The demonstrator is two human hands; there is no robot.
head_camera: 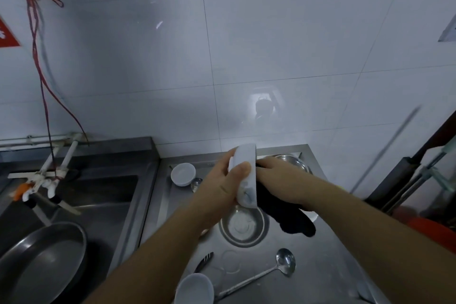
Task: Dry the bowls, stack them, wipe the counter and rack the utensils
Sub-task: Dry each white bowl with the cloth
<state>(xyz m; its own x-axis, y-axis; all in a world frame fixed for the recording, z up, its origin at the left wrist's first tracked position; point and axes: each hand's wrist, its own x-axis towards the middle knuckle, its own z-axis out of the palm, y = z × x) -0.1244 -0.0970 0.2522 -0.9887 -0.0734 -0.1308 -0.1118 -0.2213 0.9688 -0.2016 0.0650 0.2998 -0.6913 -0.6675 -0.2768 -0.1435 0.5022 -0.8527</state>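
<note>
Up above the middle of the steel counter (320,266), the left hand (223,187) grips a white ceramic bowl (243,175) on its edge, thumb curled over the near rim and fingers behind it. The right hand (281,177) is pushed against the bowl's open side with a black cloth (286,212), which hangs down from under the palm toward the counter; its fingers are hidden behind the bowl, so whether they pinch the cloth or press it flat cannot be told.

Directly below the held bowl a shallow round steel dish (243,226) sits on the counter. A small white bowl (183,174) stands upright near the counter's back left corner, with what looks like a spoon bowl (196,184) just beside it, blurred. Another steel bowl (294,161) lies near the back edge, partly behind the right hand. Toward the front edge lie a long steel ladle (283,260), a black fork-like utensil (204,261) and a second white bowl (195,290), tilted, at the very front.

Left of the counter is a steel sink (108,195) with a white tap (42,180) and a large round steel pan (42,261) at its near corner.
</note>
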